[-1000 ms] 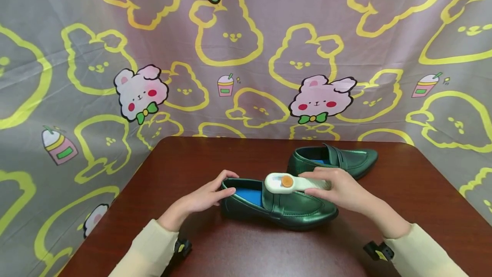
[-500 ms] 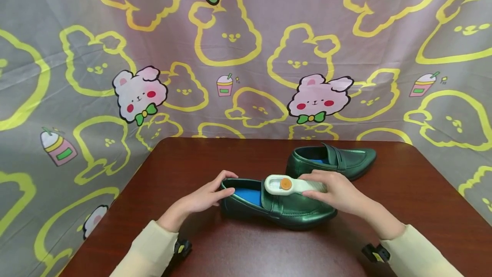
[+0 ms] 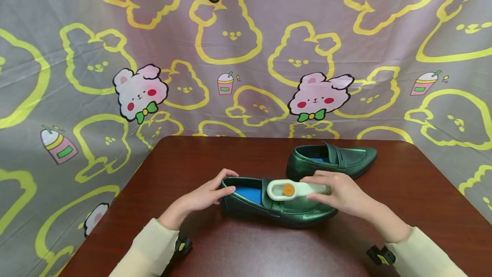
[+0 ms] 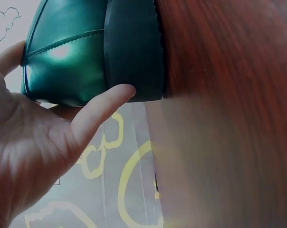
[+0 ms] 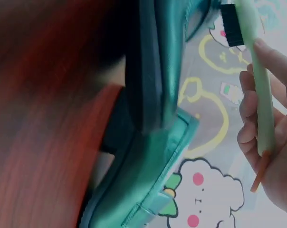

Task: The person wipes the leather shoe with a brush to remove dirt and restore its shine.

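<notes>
Brushwork is looking partway done imo, left hand (image 3: 207,193) curling round a shiny dark-green leather loafer (image 3: 274,213) on the worktop (image 3: 292,251), right hand (image 3: 342,192) gripping a long pale-green, black-bristled brush (image 3: 301,189) over it, matching green leather loafer (image 3: 347,162) behind probably waiting.

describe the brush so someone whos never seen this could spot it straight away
On the dark red-brown table, find the nearer green shoe. Over it, the right hand grips the brush. Unlike that shoe and the farther shoe, the brush is pale, with black bristles underneath and a round orange disc on top.
</notes>
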A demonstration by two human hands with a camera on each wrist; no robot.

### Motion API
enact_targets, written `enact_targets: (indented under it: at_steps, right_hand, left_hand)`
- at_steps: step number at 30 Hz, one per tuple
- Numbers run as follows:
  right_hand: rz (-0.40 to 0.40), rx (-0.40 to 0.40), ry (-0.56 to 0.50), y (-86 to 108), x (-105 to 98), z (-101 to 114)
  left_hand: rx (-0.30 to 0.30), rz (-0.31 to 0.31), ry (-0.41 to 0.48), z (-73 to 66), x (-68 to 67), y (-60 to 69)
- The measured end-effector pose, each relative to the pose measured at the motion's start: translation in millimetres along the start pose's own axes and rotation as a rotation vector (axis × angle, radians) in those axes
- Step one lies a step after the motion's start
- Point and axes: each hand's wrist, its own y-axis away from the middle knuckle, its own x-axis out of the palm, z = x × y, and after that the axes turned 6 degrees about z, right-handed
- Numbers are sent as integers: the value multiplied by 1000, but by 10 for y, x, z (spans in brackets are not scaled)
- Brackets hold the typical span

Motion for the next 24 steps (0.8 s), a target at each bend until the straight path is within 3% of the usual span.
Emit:
enact_targets:
  at_steps: [3, 6, 9, 12, 18, 24]
  right_hand:
    - [-3, -13, -34, 3, -10, 26]
    - [66, -67, -91, -1, 29, 99]
    - [119, -143, -62, -20, 86, 157]
    - [109, -168, -32, -57, 120, 161]
    - [111, -89, -156, -141, 93, 64]
    - [43, 65, -274, -153, 18, -8]
  left_hand:
    - [0, 2, 2, 4, -2, -1]
    - [0, 3, 4, 6, -5, -6]
    - [-2, 3, 8, 5, -9, -16]
    - [0, 4, 13, 1, -10, -21]
    - [12, 9, 14, 7, -2, -30]
    - [9, 0, 6, -8, 10, -23]
